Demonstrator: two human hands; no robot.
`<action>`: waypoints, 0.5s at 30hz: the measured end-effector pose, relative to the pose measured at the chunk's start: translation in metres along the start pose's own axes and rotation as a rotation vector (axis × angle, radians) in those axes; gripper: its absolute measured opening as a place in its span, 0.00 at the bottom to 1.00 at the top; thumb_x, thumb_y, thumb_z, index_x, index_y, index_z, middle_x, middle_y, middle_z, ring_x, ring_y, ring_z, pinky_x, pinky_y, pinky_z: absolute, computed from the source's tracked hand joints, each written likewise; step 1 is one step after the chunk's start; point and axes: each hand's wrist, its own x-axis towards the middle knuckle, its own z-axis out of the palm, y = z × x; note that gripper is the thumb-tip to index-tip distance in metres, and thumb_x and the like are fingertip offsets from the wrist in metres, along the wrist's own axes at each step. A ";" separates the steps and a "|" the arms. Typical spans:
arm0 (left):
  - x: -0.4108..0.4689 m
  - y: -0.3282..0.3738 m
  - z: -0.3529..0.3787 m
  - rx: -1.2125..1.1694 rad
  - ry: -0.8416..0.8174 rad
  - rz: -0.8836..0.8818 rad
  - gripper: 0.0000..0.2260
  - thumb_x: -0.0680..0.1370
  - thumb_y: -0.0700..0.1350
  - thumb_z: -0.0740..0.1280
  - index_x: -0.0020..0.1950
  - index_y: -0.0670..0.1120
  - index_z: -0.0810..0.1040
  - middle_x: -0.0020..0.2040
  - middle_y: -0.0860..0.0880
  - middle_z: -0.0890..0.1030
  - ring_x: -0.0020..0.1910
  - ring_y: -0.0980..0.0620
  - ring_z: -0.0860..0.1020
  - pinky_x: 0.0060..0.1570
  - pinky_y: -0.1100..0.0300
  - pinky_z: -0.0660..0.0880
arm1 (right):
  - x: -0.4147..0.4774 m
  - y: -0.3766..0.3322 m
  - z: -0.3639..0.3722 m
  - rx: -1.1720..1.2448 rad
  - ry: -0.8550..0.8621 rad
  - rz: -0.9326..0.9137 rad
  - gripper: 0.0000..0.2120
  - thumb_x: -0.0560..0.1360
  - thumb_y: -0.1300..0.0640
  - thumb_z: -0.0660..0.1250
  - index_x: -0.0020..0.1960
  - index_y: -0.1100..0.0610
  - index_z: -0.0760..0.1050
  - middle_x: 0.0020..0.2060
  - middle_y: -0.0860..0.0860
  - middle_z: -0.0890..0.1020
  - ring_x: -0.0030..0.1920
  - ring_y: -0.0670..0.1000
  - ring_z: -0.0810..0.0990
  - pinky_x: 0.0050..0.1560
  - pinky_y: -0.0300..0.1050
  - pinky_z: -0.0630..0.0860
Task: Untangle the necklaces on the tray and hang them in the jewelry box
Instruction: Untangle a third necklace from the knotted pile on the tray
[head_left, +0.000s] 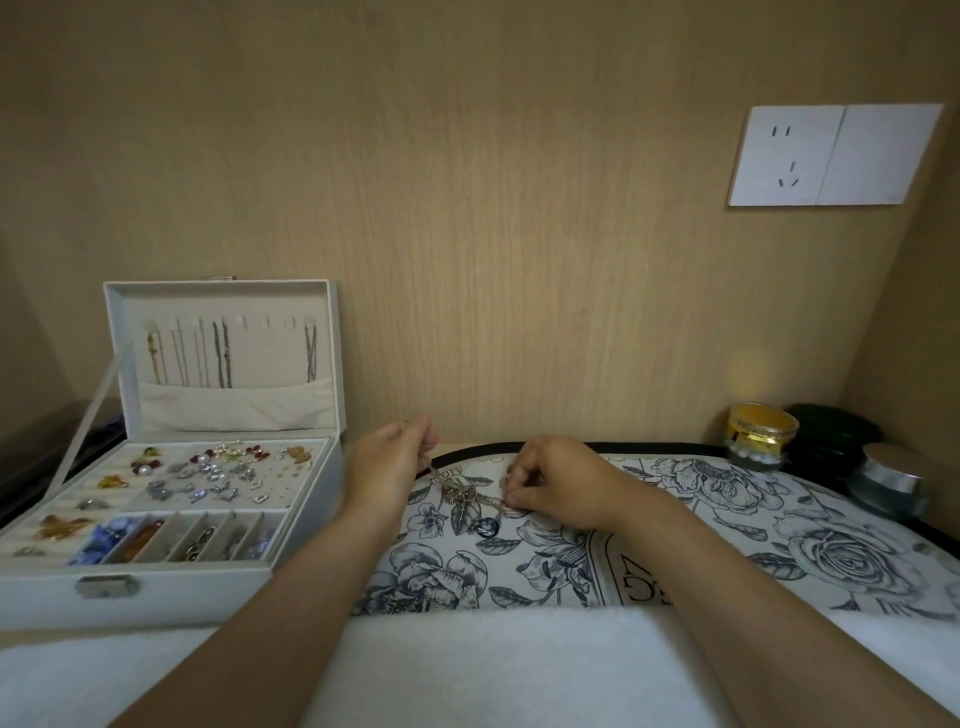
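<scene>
necklaces (467, 496): strands blurred | left hand (384, 467), right hand (556, 483): pinching them

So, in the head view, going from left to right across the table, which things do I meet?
jewelry box → left hand → tangled necklaces → right hand → gold jar → silver-lidded jar

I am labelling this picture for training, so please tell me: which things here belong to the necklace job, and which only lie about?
Part of the job: tangled necklaces, pinched by left hand and right hand; tray; jewelry box.
Lying about: gold jar; silver-lidded jar; wall socket; white cloth.
</scene>
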 end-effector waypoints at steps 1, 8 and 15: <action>0.000 -0.001 -0.001 0.071 0.024 0.020 0.11 0.77 0.50 0.68 0.40 0.45 0.84 0.41 0.47 0.85 0.46 0.46 0.83 0.54 0.48 0.79 | 0.000 0.001 -0.002 -0.037 -0.007 0.024 0.06 0.77 0.57 0.71 0.42 0.57 0.84 0.41 0.42 0.79 0.39 0.49 0.84 0.32 0.39 0.78; -0.001 -0.006 -0.005 0.550 0.052 0.130 0.16 0.80 0.50 0.63 0.37 0.46 0.83 0.35 0.49 0.82 0.36 0.50 0.79 0.36 0.61 0.70 | -0.002 0.008 -0.015 -0.431 0.005 0.255 0.13 0.73 0.47 0.69 0.47 0.58 0.81 0.45 0.52 0.83 0.46 0.52 0.82 0.45 0.46 0.78; -0.003 -0.012 -0.006 1.064 0.053 0.397 0.06 0.76 0.47 0.66 0.46 0.46 0.79 0.47 0.50 0.78 0.53 0.48 0.73 0.54 0.52 0.74 | -0.001 -0.001 -0.003 -0.332 0.113 0.115 0.08 0.76 0.51 0.67 0.53 0.50 0.81 0.51 0.48 0.78 0.51 0.50 0.80 0.52 0.45 0.78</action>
